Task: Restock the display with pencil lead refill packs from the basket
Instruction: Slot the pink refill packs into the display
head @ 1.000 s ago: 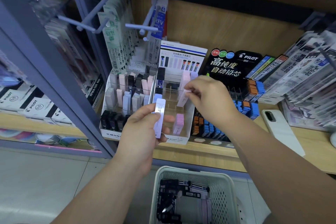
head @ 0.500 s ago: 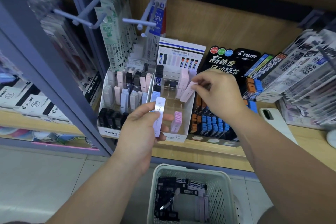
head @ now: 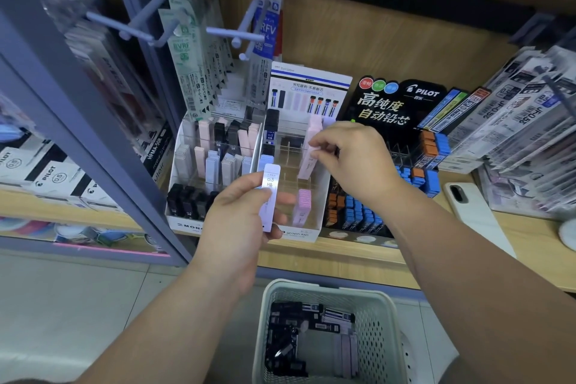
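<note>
From the head view, a pale perforated basket [head: 324, 284] sits low in front of the person, holding a loose heap of refill packs [head: 290, 333], mostly black with a few pale lilac ones on the right side. Above it, the white cardboard display [head: 299, 233] has clear dividers; black packs stand in its rear left slots, a light-blue one in front of them, and a second pink pack [head: 301, 207] stands in a front compartment. Just left of it is a fuller MONO display [head: 187, 224], and to the right a black Pilot stand [head: 383, 103] with orange and blue packs. All three rest on a wooden shelf [head: 336, 262], where a white phone [head: 470, 212] lies further right. Grey hooks [head: 230, 34] with hanging refills jut out above, and grey floor tiles [head: 62, 305] show below. The left hand [head: 237, 221] grips a pale pack [head: 269, 193] marked 0.5 HB upright, thumb across its front, before the display. The right hand [head: 352, 159] pinches the top of a tilted pink pack [head: 307, 164], whose lower end sits in a middle compartment.
</note>
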{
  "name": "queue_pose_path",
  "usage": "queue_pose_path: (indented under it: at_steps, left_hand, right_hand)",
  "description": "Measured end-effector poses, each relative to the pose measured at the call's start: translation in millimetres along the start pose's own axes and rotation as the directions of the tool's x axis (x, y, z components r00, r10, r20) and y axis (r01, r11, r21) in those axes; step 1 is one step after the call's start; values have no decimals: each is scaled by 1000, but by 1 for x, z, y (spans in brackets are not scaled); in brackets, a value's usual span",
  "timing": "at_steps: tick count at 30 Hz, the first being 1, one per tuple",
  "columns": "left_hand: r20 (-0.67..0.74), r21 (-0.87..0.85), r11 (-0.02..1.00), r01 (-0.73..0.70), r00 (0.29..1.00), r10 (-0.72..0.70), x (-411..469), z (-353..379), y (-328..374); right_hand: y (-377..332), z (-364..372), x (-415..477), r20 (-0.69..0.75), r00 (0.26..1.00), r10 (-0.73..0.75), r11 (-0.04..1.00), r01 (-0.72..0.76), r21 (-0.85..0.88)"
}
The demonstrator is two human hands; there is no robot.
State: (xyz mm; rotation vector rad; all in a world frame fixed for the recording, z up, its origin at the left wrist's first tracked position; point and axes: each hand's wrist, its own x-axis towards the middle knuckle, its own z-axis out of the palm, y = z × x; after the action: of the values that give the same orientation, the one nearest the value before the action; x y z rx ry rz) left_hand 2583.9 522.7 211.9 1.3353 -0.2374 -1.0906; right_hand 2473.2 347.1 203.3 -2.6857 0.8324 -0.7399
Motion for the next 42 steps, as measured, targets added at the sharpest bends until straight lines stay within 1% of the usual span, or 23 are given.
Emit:
queue_pose_path:
  at_steps: [5,7,13,18,23,30,35,37,38,40,41,42]
  left_hand:
    - [5,-9,1000,1,1000,-1,0,-1,1]
    - [10,-8,1000,0,1000,0,0,-1,1]
    - [12,1,1000,-3,1000,3,-1,-2,1]
    - [13,-6,1000,-1,1000,1,-1,-2,1]
    - [22,17,1000,-4,1000,4,-1,-3,1]
    - [16,15,1000,-2,1000,2,-1,-1,0]
    - [19,17,1000,-12,1000,12,-1,0,1]
    - [47,35,999,-33,998,31,-2,2,2]
    - [63,59,997,-48,997,45,-2,4,2]
    - [97,117,990,-73,993,61,-2,7,1]
    - [117,139,987,-80,991,64,-2,9,0]
    - [134,156,984,-86,989,65,-2,11,-1]
  right_hand:
    - [3,1,-2,2,1000,22,999,-22,39]
    - [3,5,-6,-15,1000,20,999,-19,26]
    - [0,16,-11,-119,991,-61,987,42,-156]
    - [4,23,-11,-137,980,-145,959,106,-262]
    - [7,26,-11,-174,973,-154,954,101,-283]
    - [11,25,-14,-155,972,-178,949,128,-289]
    - [9,26,-13,-155,977,-144,941,86,-327]
    - [4,20,-15,-182,976,-117,958,63,-279]
    - [-1,14,-17,-201,975,-94,975,49,-219]
    - [-16,2,-22,-196,981,2,1000,-5,-15]
    - [-24,-5,-25,-146,986,78,990,-59,126]
    - [-31,-11,-28,-56,986,159,952,-138,275]
